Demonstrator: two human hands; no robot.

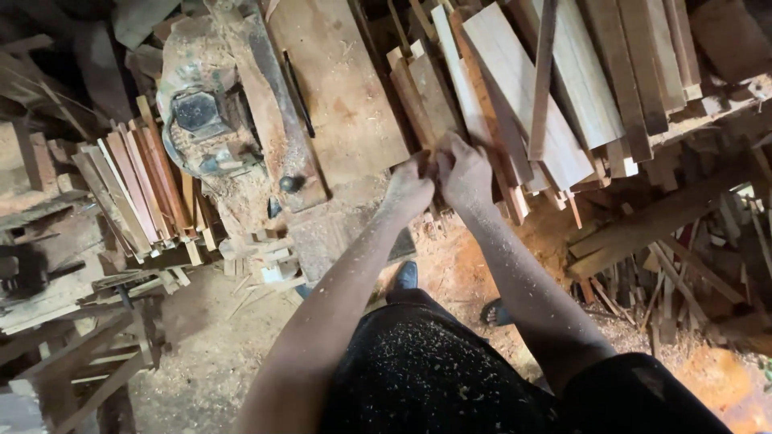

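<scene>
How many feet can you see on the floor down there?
2. One foot shows between the forearms, below the left hand. The other foot lies under the right forearm, below the right hand, partly hidden.

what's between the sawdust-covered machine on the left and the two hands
In the head view, a wide flat board lies between the machine and the left hand and right hand.

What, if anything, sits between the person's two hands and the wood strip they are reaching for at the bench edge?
Nothing visible. The left hand and right hand are already on the near end of the wood strip, side by side. Other boards lie alongside, not in front.
</scene>
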